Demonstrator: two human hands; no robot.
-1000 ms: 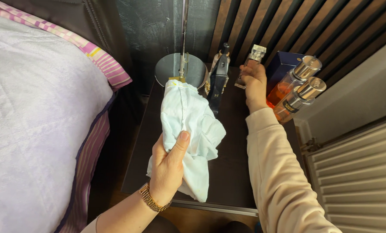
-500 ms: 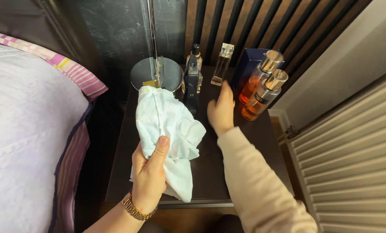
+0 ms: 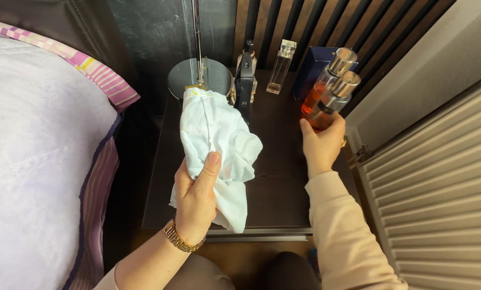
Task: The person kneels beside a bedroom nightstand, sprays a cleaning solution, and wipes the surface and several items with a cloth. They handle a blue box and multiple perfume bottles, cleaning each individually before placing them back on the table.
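My left hand [image 3: 196, 200] grips a crumpled white cloth [image 3: 217, 139] above the dark bedside table [image 3: 272, 188]; a gold bracelet sits on that wrist. My right hand [image 3: 321, 145] wraps around the base of an orange spray bottle [image 3: 333, 102] with a metallic cap at the table's right side. A second orange bottle [image 3: 322, 80] with the same kind of cap stands just behind it. A slim clear perfume bottle [image 3: 281, 67] stands free at the back of the table.
A round lamp base [image 3: 200, 78] with a metal pole, a dark upright bottle [image 3: 244, 83] and a blue box [image 3: 313, 67] line the back. A bed with a white cover [image 3: 36, 161] lies left. A slatted panel [image 3: 439, 193] is right.
My right hand set the clear perfume bottle down at the back, pulled away, then moved right and took hold of the front orange bottle. The left hand kept holding the cloth.
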